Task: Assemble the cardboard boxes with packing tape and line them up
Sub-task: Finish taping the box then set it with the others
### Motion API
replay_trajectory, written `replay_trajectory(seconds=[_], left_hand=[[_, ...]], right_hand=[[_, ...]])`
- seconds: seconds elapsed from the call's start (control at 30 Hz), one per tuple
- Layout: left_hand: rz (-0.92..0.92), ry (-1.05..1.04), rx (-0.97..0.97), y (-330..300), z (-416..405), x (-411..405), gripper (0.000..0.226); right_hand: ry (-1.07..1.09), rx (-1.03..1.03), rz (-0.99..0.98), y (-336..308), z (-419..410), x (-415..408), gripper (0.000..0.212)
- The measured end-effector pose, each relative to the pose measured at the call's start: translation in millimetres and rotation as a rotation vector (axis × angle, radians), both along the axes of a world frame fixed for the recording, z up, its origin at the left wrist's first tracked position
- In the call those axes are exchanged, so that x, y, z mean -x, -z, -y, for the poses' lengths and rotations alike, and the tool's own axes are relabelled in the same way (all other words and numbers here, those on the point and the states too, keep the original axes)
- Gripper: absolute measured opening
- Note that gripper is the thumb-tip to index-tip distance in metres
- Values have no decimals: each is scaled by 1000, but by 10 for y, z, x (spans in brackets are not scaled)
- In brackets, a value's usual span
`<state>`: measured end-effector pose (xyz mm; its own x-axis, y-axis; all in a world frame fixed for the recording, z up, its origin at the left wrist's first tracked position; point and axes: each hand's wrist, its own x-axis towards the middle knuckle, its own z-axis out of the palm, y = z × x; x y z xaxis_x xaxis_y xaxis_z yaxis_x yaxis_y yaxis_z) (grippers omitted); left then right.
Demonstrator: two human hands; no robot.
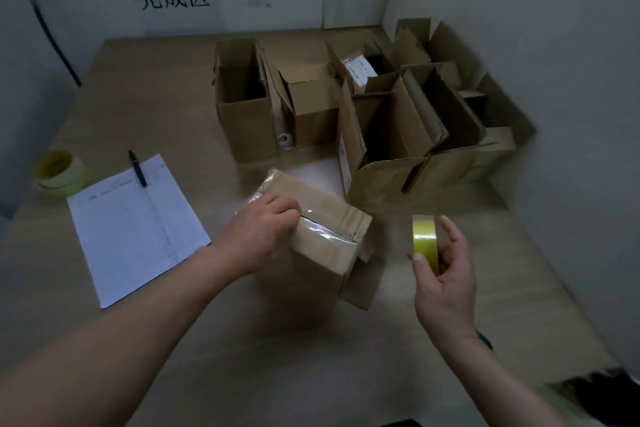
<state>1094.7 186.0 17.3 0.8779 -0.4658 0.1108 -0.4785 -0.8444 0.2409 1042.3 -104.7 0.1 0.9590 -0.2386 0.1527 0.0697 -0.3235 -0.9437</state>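
Taped box [311, 236] lies tilted, seam glossy; my left grip [263, 229] pinches its tape, right grip [440, 263] holds yellow roll [425, 243]

Brown cardboard box [311, 236], yellow tape roll [425, 243] — white sheet [135, 229], black pen [137, 168]
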Motion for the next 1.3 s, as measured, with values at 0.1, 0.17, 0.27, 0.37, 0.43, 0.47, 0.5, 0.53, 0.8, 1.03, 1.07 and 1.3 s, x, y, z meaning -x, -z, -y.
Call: replay_trajectory(seconds=[0.1,0.17,0.27,0.37,0.43,0.47,0.5,0.53,0.8,1.03,1.07,1.3], left_hand=[[-113,-264,72,-170,267,-32,35],[-249,-454,-87,-221,568,64,77],[-321,-501,-199,-88,914,253,103],[-301,-455,-207,19,873,315,101],[-314,-353,-176,11,731,286,99],[-341,-291,-177,-14,642,254,99],[-370,-233,-188,-51,549,206,101],[-398,-185,-205,-87,466,158,103],[-339,-243,-118,-63,556,178,93],[-108,-262,-140,228,655,264,68],[-145,-246,-146,196,631,238,67],[-347,-183,133,-301,624,102,84]], right_hand=[[-22,-10,19,-65,6,7,64],[-30,-7,27,-100,3,9,65],[-33,-8,53,-166,-3,22,65],[-22,-1,64,-176,24,18,66],[-18,-4,65,-172,25,22,67],[-21,-10,64,-171,19,29,67],[-27,-17,65,-174,11,37,67],[-34,-21,67,-177,3,46,67],[-53,4,63,-142,-46,82,66],[-85,4,79,-154,-55,98,68],[-100,-3,87,-178,-62,103,70],[-286,49,136,-274,-51,146,80]])
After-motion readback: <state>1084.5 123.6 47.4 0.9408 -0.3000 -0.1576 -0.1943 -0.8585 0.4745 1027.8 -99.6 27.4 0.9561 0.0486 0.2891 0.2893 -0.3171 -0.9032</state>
